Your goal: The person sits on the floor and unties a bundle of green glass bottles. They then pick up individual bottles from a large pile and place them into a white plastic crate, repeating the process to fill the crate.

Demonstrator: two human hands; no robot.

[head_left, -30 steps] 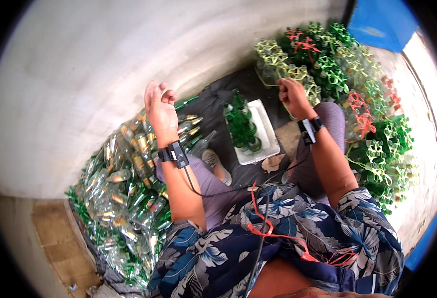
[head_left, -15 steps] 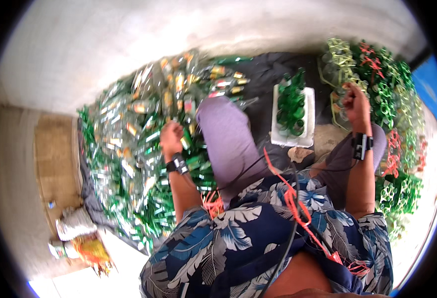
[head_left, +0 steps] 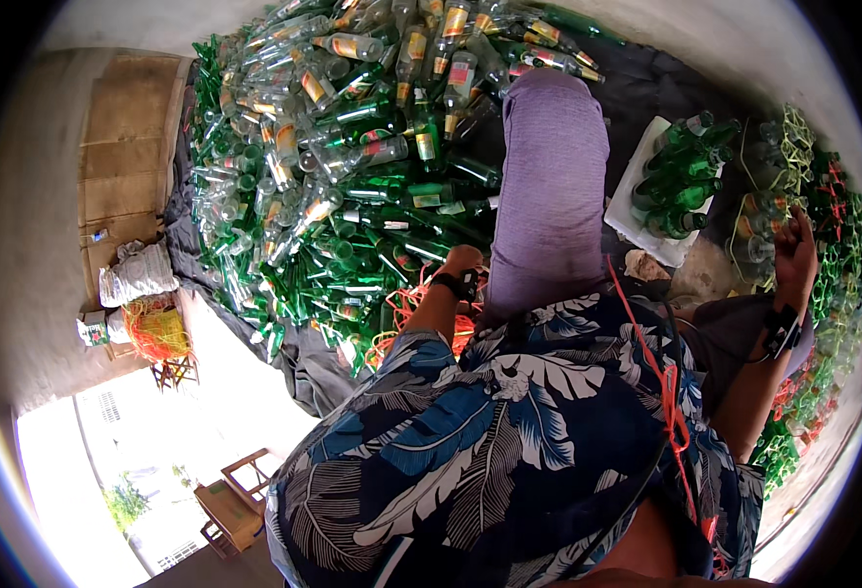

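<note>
My left hand (head_left: 463, 261) is low beside my raised left knee, above a tangle of orange-red plastic netting (head_left: 406, 312) and next to the pile of green and clear glass bottles (head_left: 352, 211). Its fingers point away and are mostly hidden. On the far right, my right hand (head_left: 795, 257) is closed, its fingers curled beside clear bottles in yellow netting (head_left: 793, 147); what it grips, if anything, is not visible. Between the knee and that hand, several green bottles (head_left: 681, 181) stand close together on a white tray (head_left: 637, 211).
Netted bottles in red and green (head_left: 833, 225) line the right wall. Black sheeting (head_left: 651, 83) lies under the bottles. Cardboard (head_left: 127, 147) leans on the left wall, near a bundle of orange and yellow netting (head_left: 156, 328). A wooden chair (head_left: 230, 510) stands outside the bright doorway.
The view has swung left. My left hand has come back from over the bottle pile to the orange-red netting by my knee. My right hand stays near the yellow-netted bottles.
</note>
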